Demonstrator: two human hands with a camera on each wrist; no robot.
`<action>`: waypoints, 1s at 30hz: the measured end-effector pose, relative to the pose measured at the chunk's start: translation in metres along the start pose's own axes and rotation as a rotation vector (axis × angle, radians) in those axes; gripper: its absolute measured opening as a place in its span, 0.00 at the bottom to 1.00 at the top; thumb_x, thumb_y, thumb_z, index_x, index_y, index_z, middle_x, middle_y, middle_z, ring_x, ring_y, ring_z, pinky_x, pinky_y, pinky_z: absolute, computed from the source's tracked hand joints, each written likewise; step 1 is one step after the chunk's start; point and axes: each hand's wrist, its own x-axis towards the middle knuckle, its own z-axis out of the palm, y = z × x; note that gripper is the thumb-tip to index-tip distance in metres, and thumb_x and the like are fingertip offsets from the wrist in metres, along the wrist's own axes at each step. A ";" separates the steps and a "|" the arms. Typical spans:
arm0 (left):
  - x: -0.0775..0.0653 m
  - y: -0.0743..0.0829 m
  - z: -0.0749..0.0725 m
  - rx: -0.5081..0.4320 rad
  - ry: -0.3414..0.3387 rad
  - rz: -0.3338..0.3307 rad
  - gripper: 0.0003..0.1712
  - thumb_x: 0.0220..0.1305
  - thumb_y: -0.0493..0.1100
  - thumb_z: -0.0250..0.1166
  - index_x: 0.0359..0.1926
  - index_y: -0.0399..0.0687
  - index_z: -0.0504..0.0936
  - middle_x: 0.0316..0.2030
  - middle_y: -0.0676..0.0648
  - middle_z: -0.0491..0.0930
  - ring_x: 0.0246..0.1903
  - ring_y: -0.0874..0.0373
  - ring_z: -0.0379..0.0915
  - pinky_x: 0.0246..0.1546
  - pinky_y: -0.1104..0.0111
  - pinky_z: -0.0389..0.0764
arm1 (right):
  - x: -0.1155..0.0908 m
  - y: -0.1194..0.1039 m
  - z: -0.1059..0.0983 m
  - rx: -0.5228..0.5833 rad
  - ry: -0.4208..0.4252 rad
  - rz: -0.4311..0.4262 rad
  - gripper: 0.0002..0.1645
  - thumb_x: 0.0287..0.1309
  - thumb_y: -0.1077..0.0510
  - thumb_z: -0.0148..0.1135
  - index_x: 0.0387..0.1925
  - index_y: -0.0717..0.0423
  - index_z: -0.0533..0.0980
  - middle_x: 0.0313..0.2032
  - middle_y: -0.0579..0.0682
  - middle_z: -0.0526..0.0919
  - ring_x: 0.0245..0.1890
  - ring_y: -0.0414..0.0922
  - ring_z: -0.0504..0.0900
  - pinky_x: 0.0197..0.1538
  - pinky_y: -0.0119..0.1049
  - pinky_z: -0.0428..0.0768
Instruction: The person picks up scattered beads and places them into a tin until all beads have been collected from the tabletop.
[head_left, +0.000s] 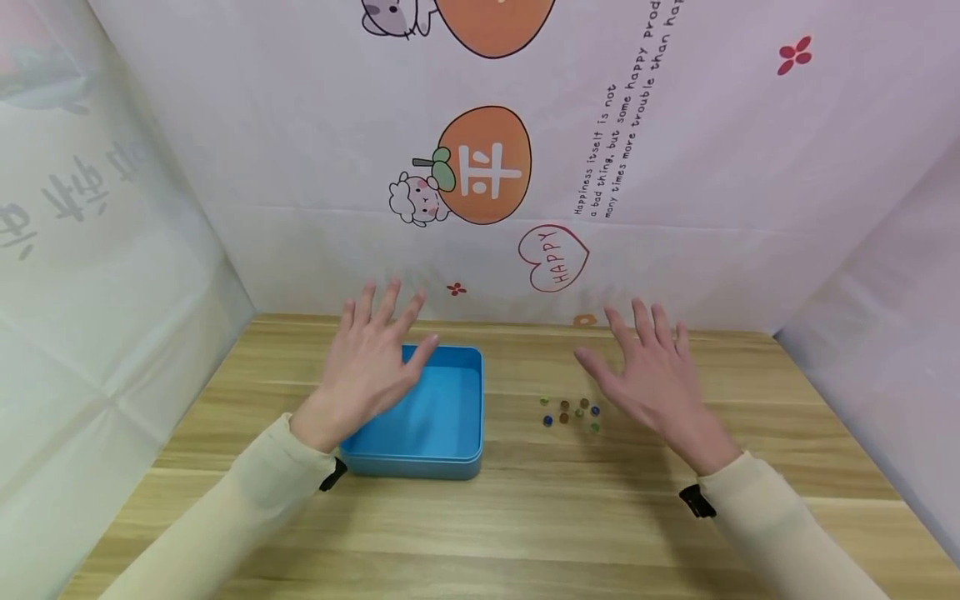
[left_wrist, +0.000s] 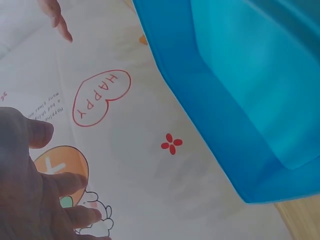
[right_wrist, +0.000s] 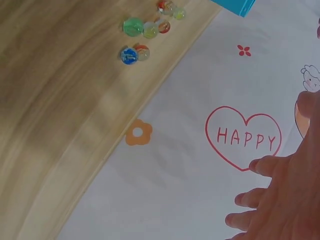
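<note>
Over the left part of a blue open-topped box (head_left: 442,417), my left hand (head_left: 367,367) hovers with its fingers spread, holding nothing. Several glass marbles (head_left: 564,418) in blue, green and amber lie loose in a cluster on the table, right of the box. My right hand (head_left: 652,379) is raised just right of those marbles, fingers apart and nothing in it. In the right wrist view the marbles (right_wrist: 133,27) show coloured swirls. From the left wrist the box (left_wrist: 200,110) fills the right side; the part of its floor in sight holds nothing.
A wooden table (head_left: 540,533) spans the workspace. Behind it hangs a white printed cloth (head_left: 322,167) with orange fruit drawings and a red heart, and pale sheets (head_left: 97,250) stand at both sides. Each wrist has a black strap (head_left: 697,501).
</note>
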 end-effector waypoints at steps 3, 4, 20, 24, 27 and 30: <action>-0.003 0.002 0.000 -0.014 0.002 0.001 0.43 0.79 0.68 0.48 0.84 0.54 0.57 0.83 0.38 0.46 0.81 0.34 0.34 0.79 0.36 0.43 | -0.004 -0.001 0.000 0.008 0.009 -0.013 0.55 0.73 0.22 0.43 0.83 0.55 0.56 0.82 0.66 0.43 0.80 0.70 0.39 0.77 0.73 0.31; -0.005 0.002 0.000 -0.020 0.002 0.000 0.43 0.79 0.68 0.48 0.84 0.54 0.57 0.83 0.38 0.46 0.81 0.34 0.34 0.79 0.36 0.43 | -0.005 -0.001 0.000 0.009 0.011 -0.018 0.54 0.73 0.22 0.43 0.83 0.55 0.56 0.82 0.66 0.43 0.80 0.70 0.40 0.77 0.73 0.32; -0.024 0.005 -0.002 -0.053 0.025 0.007 0.43 0.78 0.69 0.48 0.84 0.54 0.58 0.83 0.39 0.47 0.81 0.34 0.38 0.79 0.38 0.45 | -0.021 -0.008 0.002 0.081 0.062 -0.083 0.51 0.74 0.27 0.50 0.80 0.59 0.61 0.80 0.68 0.52 0.79 0.69 0.49 0.79 0.69 0.40; -0.031 0.006 -0.002 -0.050 0.024 0.004 0.44 0.78 0.69 0.48 0.84 0.55 0.58 0.84 0.41 0.45 0.81 0.35 0.36 0.80 0.40 0.45 | -0.025 -0.009 0.002 0.144 0.078 -0.085 0.48 0.75 0.29 0.52 0.80 0.57 0.62 0.80 0.68 0.54 0.79 0.68 0.52 0.80 0.66 0.41; -0.036 0.006 -0.003 -0.051 0.026 0.006 0.44 0.78 0.69 0.49 0.84 0.54 0.57 0.84 0.40 0.45 0.81 0.35 0.36 0.80 0.39 0.46 | -0.029 -0.009 0.002 0.195 0.090 -0.083 0.46 0.76 0.32 0.53 0.80 0.56 0.64 0.79 0.67 0.57 0.78 0.67 0.55 0.81 0.65 0.44; -0.041 0.004 -0.002 -0.063 0.031 0.010 0.44 0.78 0.68 0.50 0.84 0.53 0.58 0.83 0.39 0.47 0.81 0.35 0.37 0.80 0.40 0.46 | -0.034 -0.009 0.002 0.244 0.100 -0.074 0.43 0.76 0.34 0.56 0.78 0.58 0.67 0.78 0.66 0.60 0.76 0.68 0.58 0.77 0.69 0.53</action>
